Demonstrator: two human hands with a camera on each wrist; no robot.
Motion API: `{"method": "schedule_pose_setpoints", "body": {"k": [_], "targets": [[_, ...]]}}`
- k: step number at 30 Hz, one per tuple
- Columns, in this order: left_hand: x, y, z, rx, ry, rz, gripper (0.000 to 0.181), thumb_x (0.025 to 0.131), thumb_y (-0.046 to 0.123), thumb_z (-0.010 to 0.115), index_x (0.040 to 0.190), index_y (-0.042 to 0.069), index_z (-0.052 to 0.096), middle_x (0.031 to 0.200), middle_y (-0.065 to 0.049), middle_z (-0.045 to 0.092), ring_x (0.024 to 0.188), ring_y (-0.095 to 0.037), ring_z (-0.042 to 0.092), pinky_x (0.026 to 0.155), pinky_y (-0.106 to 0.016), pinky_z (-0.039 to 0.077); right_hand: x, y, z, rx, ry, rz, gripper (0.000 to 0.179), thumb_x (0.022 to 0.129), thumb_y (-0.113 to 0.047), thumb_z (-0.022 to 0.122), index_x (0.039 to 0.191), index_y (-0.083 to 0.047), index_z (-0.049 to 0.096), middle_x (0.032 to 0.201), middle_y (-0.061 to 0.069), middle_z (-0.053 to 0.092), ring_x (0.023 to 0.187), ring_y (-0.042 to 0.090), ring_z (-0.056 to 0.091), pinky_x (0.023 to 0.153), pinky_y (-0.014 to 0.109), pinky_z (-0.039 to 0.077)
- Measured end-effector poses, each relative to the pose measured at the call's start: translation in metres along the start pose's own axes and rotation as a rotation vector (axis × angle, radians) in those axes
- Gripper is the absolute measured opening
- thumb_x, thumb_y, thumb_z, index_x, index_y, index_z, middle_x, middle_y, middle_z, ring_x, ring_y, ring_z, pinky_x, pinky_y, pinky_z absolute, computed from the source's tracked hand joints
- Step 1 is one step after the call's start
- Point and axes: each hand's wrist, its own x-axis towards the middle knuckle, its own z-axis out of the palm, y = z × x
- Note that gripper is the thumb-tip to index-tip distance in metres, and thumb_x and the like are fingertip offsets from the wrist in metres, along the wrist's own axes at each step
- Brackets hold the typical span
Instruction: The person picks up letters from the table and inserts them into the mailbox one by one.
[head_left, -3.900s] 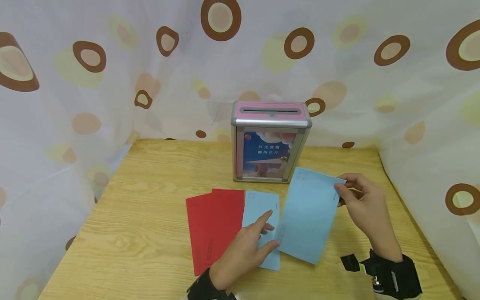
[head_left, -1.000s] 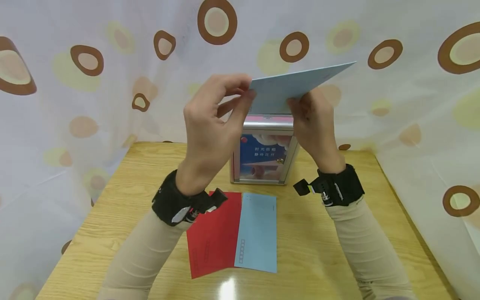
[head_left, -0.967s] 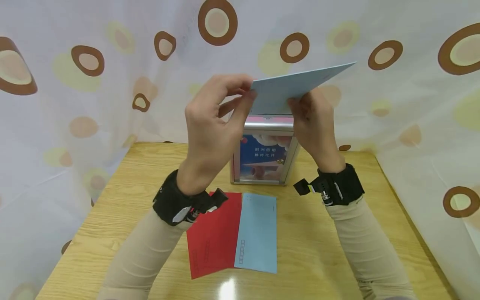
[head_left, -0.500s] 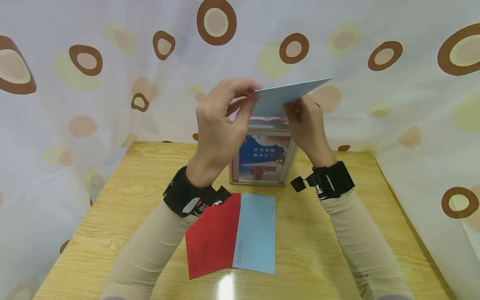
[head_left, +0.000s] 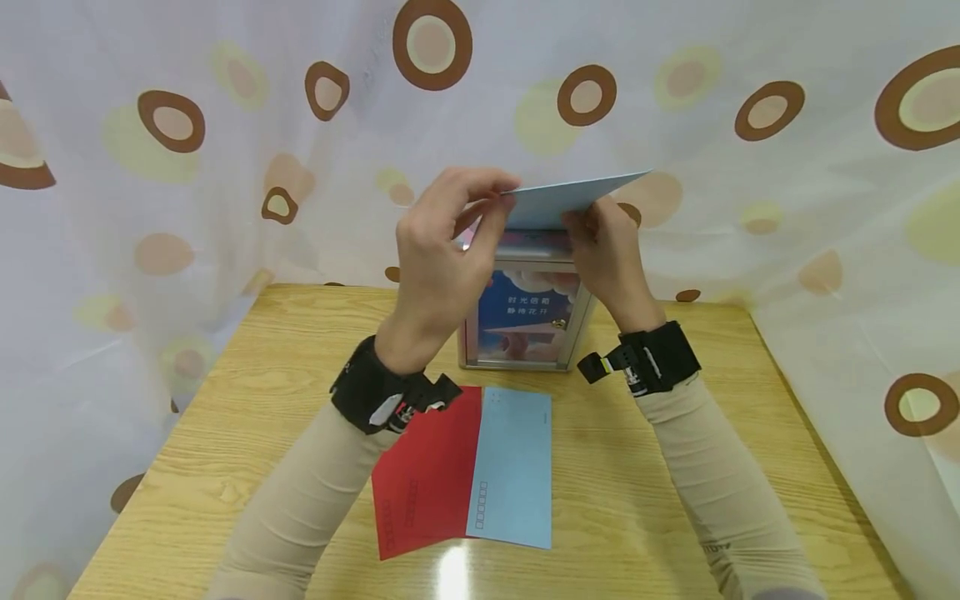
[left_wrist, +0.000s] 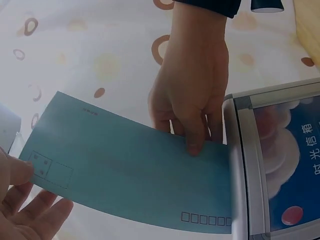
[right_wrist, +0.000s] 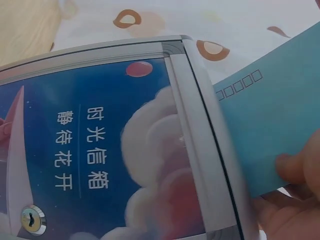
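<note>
A light blue envelope [head_left: 555, 204] is held up over the letter box [head_left: 525, 325], a pink and silver box with a printed front. My left hand [head_left: 450, 250] pinches the envelope's upper left corner. Lower down, on its right edge, my right hand [head_left: 609, 258] grips it between thumb and fingers, close over the box top. Both wrist views have the envelope's lower end right at the box's top edge, its row of small squares [left_wrist: 206, 219] partly cut off there. The slot is hidden behind the hands and envelope.
On the wooden table [head_left: 660, 475] lie red envelopes [head_left: 431, 475], partly overlapped by another light blue envelope [head_left: 513, 467]. A patterned white curtain [head_left: 247, 242] hangs behind and on both sides. A lock [right_wrist: 33, 220] sits on the box front.
Earlier, my right hand held the envelope near the table while my left hand was over the others. Both hands then raised it over the box; in the last second it has come down closer.
</note>
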Motion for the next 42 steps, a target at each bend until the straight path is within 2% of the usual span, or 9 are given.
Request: {"method": "schedule_pose_setpoints", "body": {"k": [5, 8, 13, 17, 22, 25, 30, 35, 42], "targets": [[0.002, 0.0, 0.001, 0.003, 0.009, 0.043, 0.009, 0.091, -0.001, 0.065, 0.099, -0.002, 0.069, 0.095, -0.016, 0.068, 0.09, -0.019, 0.065, 0.085, -0.027, 0.056, -0.001, 0.0, -0.002, -0.061, -0.022, 0.01, 0.027, 0.1, -0.008, 0.051, 0.126, -0.003, 0.056, 0.125, 0.018, 0.064, 0.113, 0.025, 0.06, 0.096, 0.048, 0.051], [0.003, 0.0, 0.001, 0.02, 0.007, 0.049, 0.008, 0.09, 0.0, 0.065, 0.096, -0.001, 0.071, 0.093, -0.015, 0.068, 0.09, -0.019, 0.065, 0.085, -0.026, 0.056, -0.004, -0.007, -0.007, -0.046, 0.008, -0.018, 0.027, 0.098, -0.006, 0.054, 0.125, -0.003, 0.058, 0.12, 0.018, 0.065, 0.11, 0.026, 0.062, 0.093, 0.048, 0.053], [0.001, -0.001, 0.001, 0.047, -0.009, 0.032, 0.011, 0.09, -0.001, 0.065, 0.1, -0.002, 0.07, 0.094, -0.016, 0.068, 0.089, -0.018, 0.065, 0.084, -0.027, 0.056, -0.01, -0.038, -0.022, 0.066, 0.134, -0.082, 0.025, 0.093, 0.003, 0.058, 0.118, -0.001, 0.061, 0.114, 0.016, 0.063, 0.108, 0.02, 0.063, 0.095, 0.038, 0.052], [0.003, -0.002, 0.001, 0.07, -0.005, 0.036, 0.011, 0.09, 0.0, 0.066, 0.1, -0.001, 0.071, 0.093, -0.016, 0.068, 0.088, -0.017, 0.065, 0.083, -0.026, 0.057, -0.012, -0.071, -0.039, 0.097, 0.24, -0.177, 0.02, 0.09, 0.008, 0.058, 0.11, 0.008, 0.061, 0.105, 0.017, 0.064, 0.094, 0.017, 0.064, 0.087, 0.025, 0.052], [0.003, -0.004, 0.0, 0.098, -0.002, 0.044, 0.01, 0.09, 0.002, 0.067, 0.098, 0.0, 0.073, 0.091, -0.015, 0.068, 0.086, -0.016, 0.064, 0.079, -0.027, 0.057, -0.019, -0.098, -0.058, -0.052, 0.352, -0.311, 0.013, 0.092, 0.002, 0.059, 0.099, 0.005, 0.07, 0.095, 0.016, 0.07, 0.087, 0.022, 0.065, 0.084, 0.027, 0.053], [0.002, -0.005, 0.0, 0.11, -0.005, 0.053, 0.01, 0.091, 0.003, 0.067, 0.098, 0.0, 0.074, 0.092, -0.015, 0.066, 0.083, -0.017, 0.062, 0.071, -0.029, 0.056, -0.024, -0.102, -0.064, -0.16, 0.391, -0.343, 0.014, 0.094, -0.004, 0.061, 0.096, 0.001, 0.074, 0.093, 0.015, 0.072, 0.087, 0.023, 0.066, 0.078, 0.026, 0.05], [0.0, -0.007, 0.0, 0.114, -0.018, 0.066, 0.012, 0.092, 0.005, 0.066, 0.098, 0.0, 0.074, 0.092, -0.017, 0.061, 0.079, -0.019, 0.055, 0.061, -0.032, 0.047, -0.026, -0.099, -0.063, -0.178, 0.397, -0.354, 0.015, 0.094, -0.004, 0.062, 0.095, 0.002, 0.075, 0.094, 0.016, 0.072, 0.089, 0.024, 0.065, 0.073, 0.027, 0.047], [-0.001, -0.011, 0.0, 0.13, -0.033, 0.056, 0.012, 0.093, 0.005, 0.065, 0.098, 0.001, 0.075, 0.091, -0.017, 0.06, 0.077, -0.019, 0.053, 0.061, -0.032, 0.045, -0.024, -0.098, -0.06, -0.173, 0.4, -0.352, 0.014, 0.092, 0.0, 0.062, 0.092, 0.003, 0.075, 0.092, 0.019, 0.071, 0.088, 0.028, 0.065, 0.072, 0.028, 0.046], [-0.007, -0.013, 0.001, 0.148, -0.076, 0.038, 0.015, 0.092, 0.003, 0.064, 0.103, 0.0, 0.074, 0.097, -0.016, 0.066, 0.088, -0.018, 0.062, 0.068, -0.031, 0.054, -0.025, -0.099, -0.059, -0.173, 0.385, -0.33, 0.014, 0.091, 0.005, 0.06, 0.09, 0.006, 0.074, 0.093, 0.022, 0.068, 0.088, 0.029, 0.063, 0.067, 0.031, 0.04]]}}
